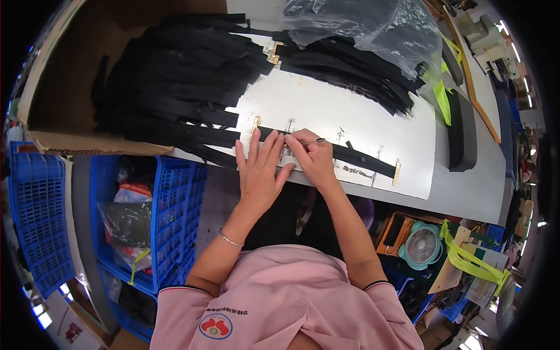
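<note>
black strap lies along the white board's near side; the left hand rests on it, fingers outstretched, and the right hand pinches a slim pen. leftward, black strips lie heaped.

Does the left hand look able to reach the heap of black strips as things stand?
Probably yes: the left hand rests on a black strip near the heap, with nothing visible blocking the way.
</note>
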Action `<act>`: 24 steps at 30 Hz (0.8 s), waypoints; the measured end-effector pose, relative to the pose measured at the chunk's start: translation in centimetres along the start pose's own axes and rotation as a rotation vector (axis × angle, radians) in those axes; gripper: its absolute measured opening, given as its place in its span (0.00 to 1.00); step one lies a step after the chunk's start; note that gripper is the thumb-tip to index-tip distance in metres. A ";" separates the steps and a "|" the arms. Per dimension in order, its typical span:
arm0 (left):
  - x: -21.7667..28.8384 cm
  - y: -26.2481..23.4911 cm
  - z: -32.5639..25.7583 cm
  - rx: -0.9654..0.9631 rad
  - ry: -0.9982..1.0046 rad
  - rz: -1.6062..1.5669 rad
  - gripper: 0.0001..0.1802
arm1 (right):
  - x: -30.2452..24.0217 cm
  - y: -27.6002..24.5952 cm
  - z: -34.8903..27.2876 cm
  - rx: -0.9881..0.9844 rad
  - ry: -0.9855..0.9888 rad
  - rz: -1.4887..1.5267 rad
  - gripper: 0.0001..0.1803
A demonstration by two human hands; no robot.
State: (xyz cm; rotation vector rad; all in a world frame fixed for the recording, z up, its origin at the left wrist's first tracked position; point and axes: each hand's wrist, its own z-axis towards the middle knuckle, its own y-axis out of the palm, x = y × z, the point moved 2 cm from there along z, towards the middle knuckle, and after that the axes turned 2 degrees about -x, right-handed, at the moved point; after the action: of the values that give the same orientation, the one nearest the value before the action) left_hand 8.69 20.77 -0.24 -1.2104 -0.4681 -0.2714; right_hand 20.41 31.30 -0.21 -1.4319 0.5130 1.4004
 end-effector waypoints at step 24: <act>0.0 0.2 -0.1 -0.035 0.010 0.036 0.35 | 2.3 -8.7 -3.0 0.244 0.142 -0.143 0.13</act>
State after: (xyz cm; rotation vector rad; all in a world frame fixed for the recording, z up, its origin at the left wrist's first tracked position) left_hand 8.83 20.72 -0.42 -1.2503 -0.4338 -0.2560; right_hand 29.76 32.89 0.29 -1.3468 0.6362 1.0891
